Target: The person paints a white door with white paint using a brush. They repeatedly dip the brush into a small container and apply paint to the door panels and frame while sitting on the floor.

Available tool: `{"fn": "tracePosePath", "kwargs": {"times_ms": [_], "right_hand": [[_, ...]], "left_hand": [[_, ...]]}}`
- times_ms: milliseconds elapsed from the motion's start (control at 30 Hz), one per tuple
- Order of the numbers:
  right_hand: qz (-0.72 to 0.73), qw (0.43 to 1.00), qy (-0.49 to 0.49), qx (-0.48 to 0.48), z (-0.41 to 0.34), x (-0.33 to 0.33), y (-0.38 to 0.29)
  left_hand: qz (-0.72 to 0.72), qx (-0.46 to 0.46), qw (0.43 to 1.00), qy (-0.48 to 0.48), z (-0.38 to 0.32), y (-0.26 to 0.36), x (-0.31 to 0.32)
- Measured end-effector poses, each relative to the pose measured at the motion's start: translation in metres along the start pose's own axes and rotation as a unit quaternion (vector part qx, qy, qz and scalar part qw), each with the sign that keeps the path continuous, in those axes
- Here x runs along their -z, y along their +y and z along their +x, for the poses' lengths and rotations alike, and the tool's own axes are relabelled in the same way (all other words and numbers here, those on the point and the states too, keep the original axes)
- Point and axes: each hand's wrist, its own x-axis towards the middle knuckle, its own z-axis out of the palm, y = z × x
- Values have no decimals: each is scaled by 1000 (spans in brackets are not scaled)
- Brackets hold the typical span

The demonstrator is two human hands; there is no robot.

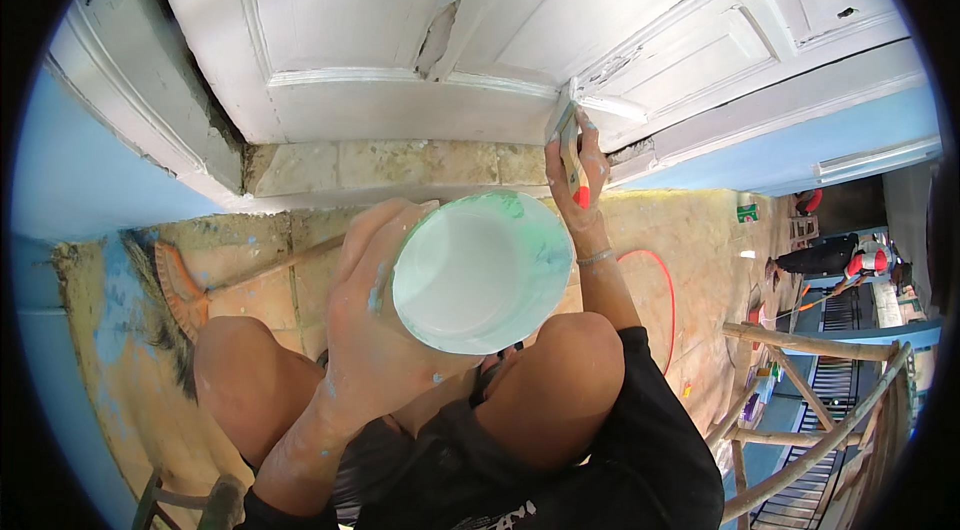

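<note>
In my left hand (pixel 367 305) is a round container (pixel 480 275) of white paint, its inner wall smeared green and tilted so that I see into it. My right hand (pixel 589 162) grips a paintbrush (pixel 574 162) with a wooden handle and a red end. The brush tip meets the moulding of a white panelled door (pixel 337 102), near its lower edge. On the door, a patch of damaged surface (pixel 439 39) shows grey. Paint spots mark both hands. The container is held above my bent knees.
A broom (pixel 176 290) lies on the tiled floor (pixel 255 297) at the left. A red hose or cord (pixel 670 290) curves at the right. Wooden-pole scaffolding (pixel 810 432) stands at the lower right. Farther off, another person (pixel 832 260) holds a long pole.
</note>
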Motion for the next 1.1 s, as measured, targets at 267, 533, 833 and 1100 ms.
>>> {"fn": "tracePosePath", "kwargs": {"times_ms": [267, 533, 833, 1100], "right_hand": [[-95, 976, 11, 197, 6, 9, 23], [-72, 991, 24, 107, 22, 34, 40], [63, 997, 36, 20, -10, 8, 44], [27, 972, 212, 95, 67, 39, 48]], "left_hand": [[-35, 28, 999, -6, -1, -2, -5], [-22, 23, 999, -24, 9, 2, -13], [-5, 61, 996, -60, 4, 1, -24], [-10, 68, 997, -16, 5, 1, -34]]}}
